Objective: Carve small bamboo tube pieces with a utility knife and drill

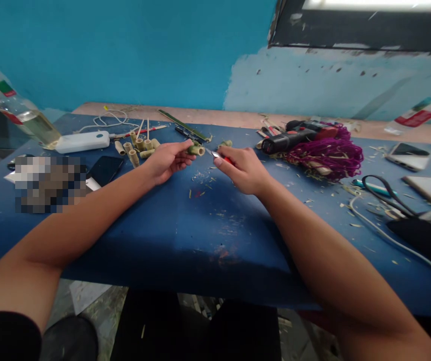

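Left of centre, I see cut tubes on the counter. My left hand grips a short green tube, its end beside the knife clasped in my right hand. I judge this trimming; the next stroke calls for steady bracing.

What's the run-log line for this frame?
left hand: holds short green tube | right hand: grips red-handled blade, tip near tube | right of it: purple strands, power tool | shavings on blue tabletop
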`<state>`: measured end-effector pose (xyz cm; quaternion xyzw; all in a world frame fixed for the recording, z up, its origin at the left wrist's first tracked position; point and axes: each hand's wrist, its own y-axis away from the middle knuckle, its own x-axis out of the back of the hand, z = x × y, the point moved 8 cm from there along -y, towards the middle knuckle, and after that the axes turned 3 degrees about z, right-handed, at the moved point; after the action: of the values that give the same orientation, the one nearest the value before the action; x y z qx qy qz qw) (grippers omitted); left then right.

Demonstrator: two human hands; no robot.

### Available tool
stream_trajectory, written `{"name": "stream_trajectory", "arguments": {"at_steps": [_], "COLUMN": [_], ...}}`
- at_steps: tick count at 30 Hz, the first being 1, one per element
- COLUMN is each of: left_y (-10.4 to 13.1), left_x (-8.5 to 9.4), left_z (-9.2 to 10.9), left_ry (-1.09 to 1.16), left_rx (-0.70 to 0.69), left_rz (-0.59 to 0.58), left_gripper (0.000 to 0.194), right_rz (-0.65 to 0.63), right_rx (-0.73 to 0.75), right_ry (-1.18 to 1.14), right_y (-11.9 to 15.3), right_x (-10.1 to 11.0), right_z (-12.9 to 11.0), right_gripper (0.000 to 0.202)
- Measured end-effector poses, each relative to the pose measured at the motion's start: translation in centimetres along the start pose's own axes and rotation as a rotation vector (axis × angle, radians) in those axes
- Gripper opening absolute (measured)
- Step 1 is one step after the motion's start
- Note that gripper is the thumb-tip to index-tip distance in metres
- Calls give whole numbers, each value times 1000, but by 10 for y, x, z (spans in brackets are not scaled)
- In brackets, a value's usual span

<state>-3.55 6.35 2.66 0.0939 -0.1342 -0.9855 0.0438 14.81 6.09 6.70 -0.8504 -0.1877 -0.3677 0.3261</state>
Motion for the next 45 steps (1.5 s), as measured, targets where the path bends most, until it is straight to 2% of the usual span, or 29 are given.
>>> {"name": "stream_trajectory", "arguments": {"at_steps": [15,22,30,45], "left_y": [0,-3,-6,-10], "left_x": [1,4,7,12], "left_z": [3,5,10,10], "left_ry": [-29,-84,-209,-301], "left_rx": [-59,-100,-163,-170], "left_rz": [13,23,8,31], "left_gripper": [37,30,42,54], "right_rz": [-60,-104,-95,-153], "right_rx": [-134,-190,-239,-342], "right_ry": [212,275,345,417], "right_y": [0,0,1,4], "right_x": [-2,-5,-2,-4], "right_z": [13,14,13,8], "right_gripper": [44,42,44,44]}}
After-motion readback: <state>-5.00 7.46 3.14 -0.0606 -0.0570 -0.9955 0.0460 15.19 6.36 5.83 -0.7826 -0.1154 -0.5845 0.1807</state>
